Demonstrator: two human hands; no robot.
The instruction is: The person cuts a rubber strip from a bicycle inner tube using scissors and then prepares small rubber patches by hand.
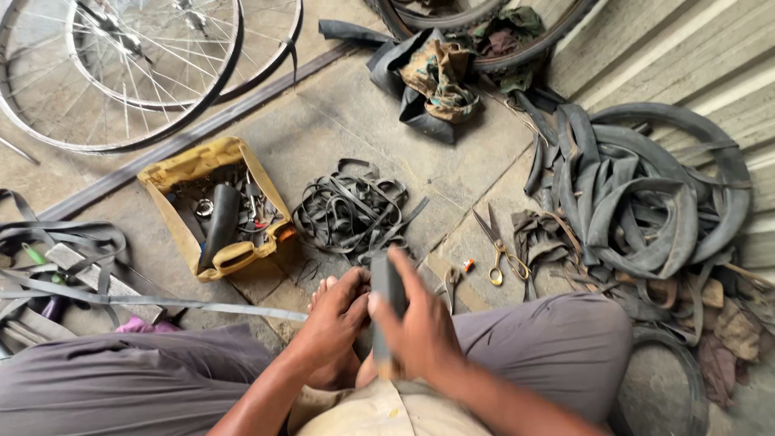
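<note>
I sit on the floor with my knees apart, both hands together in front of me. My right hand (416, 323) grips a flat dark strip of rubber (386, 284), held upright with its top end showing above my thumb. My left hand (335, 319) is curled against the strip's left side, touching it low down. Its lower end is hidden between my hands. My bare toes show just behind the left hand.
A yellow tray (187, 165) of small tools sits at left. A tangle of rubber strips (351, 210) lies ahead, scissors (496, 242) to the right, a heap of inner tubes (638, 194) far right. Bicycle wheel rims (121, 73) lie top left, cloth and tyre (440, 77) top centre.
</note>
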